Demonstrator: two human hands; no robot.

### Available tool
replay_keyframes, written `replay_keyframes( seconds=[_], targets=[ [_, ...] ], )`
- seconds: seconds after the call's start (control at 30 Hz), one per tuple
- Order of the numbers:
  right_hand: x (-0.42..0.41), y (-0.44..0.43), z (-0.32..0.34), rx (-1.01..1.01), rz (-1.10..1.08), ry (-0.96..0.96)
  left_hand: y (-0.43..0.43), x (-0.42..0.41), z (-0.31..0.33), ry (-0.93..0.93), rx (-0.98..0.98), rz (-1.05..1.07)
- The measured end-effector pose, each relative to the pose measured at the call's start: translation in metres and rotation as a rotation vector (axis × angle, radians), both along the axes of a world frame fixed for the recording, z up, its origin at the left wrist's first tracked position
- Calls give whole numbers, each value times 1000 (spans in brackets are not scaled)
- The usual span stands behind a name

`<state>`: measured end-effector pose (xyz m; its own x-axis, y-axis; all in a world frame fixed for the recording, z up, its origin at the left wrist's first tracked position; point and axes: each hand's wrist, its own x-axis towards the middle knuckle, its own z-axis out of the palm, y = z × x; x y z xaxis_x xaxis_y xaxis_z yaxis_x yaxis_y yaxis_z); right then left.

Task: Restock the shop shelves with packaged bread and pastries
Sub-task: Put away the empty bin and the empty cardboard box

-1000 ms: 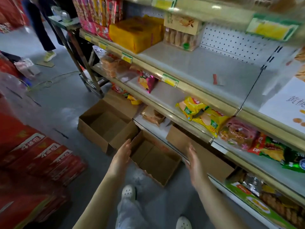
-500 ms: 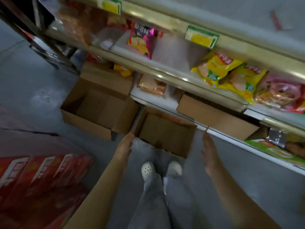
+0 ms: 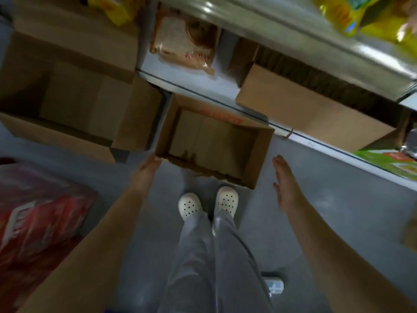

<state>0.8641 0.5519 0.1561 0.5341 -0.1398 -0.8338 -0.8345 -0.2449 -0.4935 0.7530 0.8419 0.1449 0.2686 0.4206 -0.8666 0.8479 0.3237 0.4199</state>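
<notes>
L hand (image 3: 149,168) reaches down w/ fingers straight and held together, tips right at the near-left corner of the small open box (image 3: 259,159); too blurred to say if they touch the cardboard. R hand (image 3: 285,179) is flat too, fingers straight and close together, palm turned in toward the box, off its right wall w/ a gap btw them. Neither holds anything. The box sits on the grey floor (image 3: 338,211), top open, brown bottom showing, far edge up by the front of the bottom shelf (image 3: 203,84). The person's white clogs (image 3: 189,205) stand just in front of its near wall. Just beside it on the left, a bigger open carton (image 3: 56,136). On the bottom shelf lies a packaged bread (image 3: 185,41) in clear wrap, flat, and right of that another brown carton (image 3: 304,114). Yellow packs (image 3: 343,14) sit on the shelf above, top right. Red cases (image 3: 38,213) on the floor far left. Small can-like thing (image 3: 274,285) on the floor by the right leg, can't make out what
</notes>
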Motion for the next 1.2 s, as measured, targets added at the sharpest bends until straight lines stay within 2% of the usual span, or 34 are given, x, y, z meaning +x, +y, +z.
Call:
replay_keyframes(
  seconds=[0.27, 0.53, 0.73, 0.8, 0.9, 1.2],
  targets=[
    [28, -8, -101, -47, -16, 46, 20, 34, -97, 28, 27, -92],
    [52, -28, -213, -79, 2, 77, 45, 69, -203, 37, 91, -53],
    [61, -42, -253, -39, -40, 121, 55, 79, -238, 178, 246, -300],
    [66, -46, -247, -54, -59, 140, 57, 77, -231, 197, 311, -361],
    [73, -50, -218, -57, 1, 161, 59, 76, -201, 221, 308, -419],
    [92, -68, -44, -63, 100, 120, 51, 73, -26, 202, 313, -410]
  ],
)
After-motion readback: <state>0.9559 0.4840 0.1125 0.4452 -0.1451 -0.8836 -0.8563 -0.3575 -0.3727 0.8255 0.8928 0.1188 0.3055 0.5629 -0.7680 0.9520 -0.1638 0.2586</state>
